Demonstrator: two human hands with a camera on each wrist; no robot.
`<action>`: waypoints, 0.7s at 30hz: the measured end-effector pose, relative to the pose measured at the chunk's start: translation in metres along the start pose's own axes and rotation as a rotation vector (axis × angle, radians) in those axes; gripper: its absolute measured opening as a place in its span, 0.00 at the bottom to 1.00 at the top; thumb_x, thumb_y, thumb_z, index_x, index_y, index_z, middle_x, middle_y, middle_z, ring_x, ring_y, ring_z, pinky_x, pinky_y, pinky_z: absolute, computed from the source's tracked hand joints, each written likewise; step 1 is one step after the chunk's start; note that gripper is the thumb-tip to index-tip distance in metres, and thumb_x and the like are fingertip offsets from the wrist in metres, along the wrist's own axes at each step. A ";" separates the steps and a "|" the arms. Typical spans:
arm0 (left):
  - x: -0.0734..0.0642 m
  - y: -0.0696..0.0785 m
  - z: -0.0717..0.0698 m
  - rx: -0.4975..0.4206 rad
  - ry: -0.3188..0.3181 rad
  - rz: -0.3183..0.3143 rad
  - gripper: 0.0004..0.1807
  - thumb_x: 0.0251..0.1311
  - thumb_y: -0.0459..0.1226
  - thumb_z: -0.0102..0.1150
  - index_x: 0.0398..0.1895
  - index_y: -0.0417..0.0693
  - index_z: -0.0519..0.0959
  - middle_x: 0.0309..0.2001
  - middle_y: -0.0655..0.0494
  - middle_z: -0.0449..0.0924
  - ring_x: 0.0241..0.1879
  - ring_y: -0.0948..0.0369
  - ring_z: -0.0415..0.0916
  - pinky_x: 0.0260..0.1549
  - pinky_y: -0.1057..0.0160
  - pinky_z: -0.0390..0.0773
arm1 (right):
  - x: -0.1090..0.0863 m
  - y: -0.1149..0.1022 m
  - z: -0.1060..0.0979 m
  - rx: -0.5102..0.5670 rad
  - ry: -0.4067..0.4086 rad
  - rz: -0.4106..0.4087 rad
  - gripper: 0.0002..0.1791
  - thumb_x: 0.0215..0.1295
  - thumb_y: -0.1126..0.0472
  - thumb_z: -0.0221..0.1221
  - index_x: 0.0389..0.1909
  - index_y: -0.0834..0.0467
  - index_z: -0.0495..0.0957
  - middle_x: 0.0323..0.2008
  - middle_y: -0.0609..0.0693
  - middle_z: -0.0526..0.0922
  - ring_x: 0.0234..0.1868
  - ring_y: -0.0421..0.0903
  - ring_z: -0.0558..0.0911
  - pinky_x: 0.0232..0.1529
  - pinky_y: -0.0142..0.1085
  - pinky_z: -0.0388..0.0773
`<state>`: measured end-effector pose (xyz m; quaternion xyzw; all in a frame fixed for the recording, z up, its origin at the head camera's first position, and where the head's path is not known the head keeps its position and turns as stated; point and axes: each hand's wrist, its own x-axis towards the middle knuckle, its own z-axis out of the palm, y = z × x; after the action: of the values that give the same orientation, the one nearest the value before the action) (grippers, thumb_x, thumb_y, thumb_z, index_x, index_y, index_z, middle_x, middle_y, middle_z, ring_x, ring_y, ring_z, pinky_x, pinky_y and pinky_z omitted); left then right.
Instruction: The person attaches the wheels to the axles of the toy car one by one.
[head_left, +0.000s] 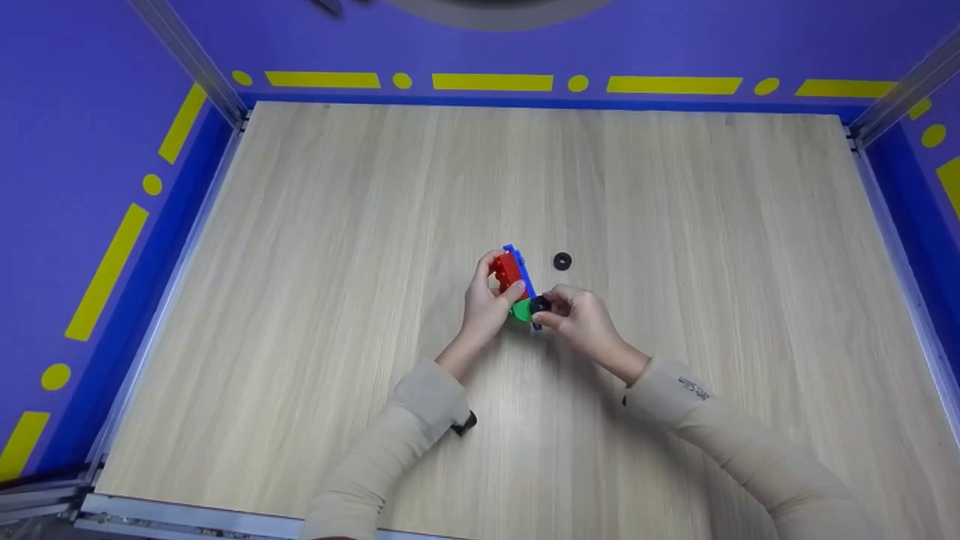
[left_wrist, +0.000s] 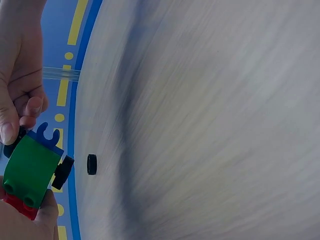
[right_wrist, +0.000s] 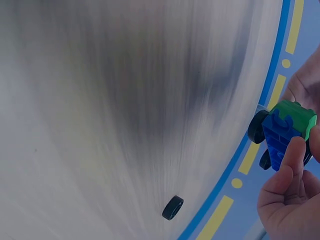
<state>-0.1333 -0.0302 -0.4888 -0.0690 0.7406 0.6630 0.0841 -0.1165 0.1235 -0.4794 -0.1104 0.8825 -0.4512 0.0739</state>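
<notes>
My left hand (head_left: 486,306) grips a toy block car by its red studded brick (head_left: 507,274). The car's blue base (head_left: 529,281) is tilted up on its side, facing right, and a curved green block (left_wrist: 31,169) sits at the near end. My right hand (head_left: 589,319) pinches a black wheel (head_left: 538,304) between thumb and fingers, right at the car's near end. Two more black wheels show on the car's other side in the right wrist view, a front wheel (right_wrist: 258,126) and a rear wheel (right_wrist: 265,160). A blue hook (left_wrist: 49,136) sticks out from the base.
One loose black wheel (head_left: 562,261) lies on the wooden table (head_left: 360,247), just beyond my right hand. Blue walls with yellow marks (head_left: 493,82) border the table at the back and sides. Metal rails (head_left: 187,517) run along its edges.
</notes>
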 end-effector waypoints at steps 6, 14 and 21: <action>0.001 -0.001 0.001 0.022 0.013 0.016 0.30 0.55 0.32 0.54 0.62 0.55 0.57 0.61 0.49 0.60 0.45 0.53 0.69 0.43 0.62 0.75 | 0.000 0.002 0.000 -0.045 0.010 -0.058 0.13 0.48 0.62 0.64 0.36 0.62 0.78 0.29 0.52 0.80 0.27 0.41 0.73 0.28 0.29 0.73; 0.000 -0.002 0.001 0.011 0.016 0.017 0.30 0.56 0.33 0.53 0.62 0.54 0.57 0.63 0.49 0.58 0.59 0.51 0.62 0.53 0.57 0.69 | -0.001 0.002 0.000 -0.080 0.014 -0.093 0.12 0.48 0.63 0.64 0.35 0.62 0.78 0.27 0.52 0.79 0.27 0.42 0.72 0.28 0.29 0.72; 0.000 -0.002 0.001 0.006 0.015 0.010 0.30 0.56 0.32 0.53 0.62 0.53 0.56 0.63 0.49 0.58 0.59 0.51 0.60 0.54 0.57 0.68 | -0.001 0.002 0.000 -0.093 0.016 -0.105 0.12 0.49 0.62 0.63 0.35 0.61 0.78 0.27 0.51 0.79 0.27 0.41 0.72 0.28 0.30 0.72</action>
<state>-0.1324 -0.0295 -0.4909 -0.0699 0.7435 0.6608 0.0754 -0.1155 0.1249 -0.4812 -0.1563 0.8961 -0.4138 0.0377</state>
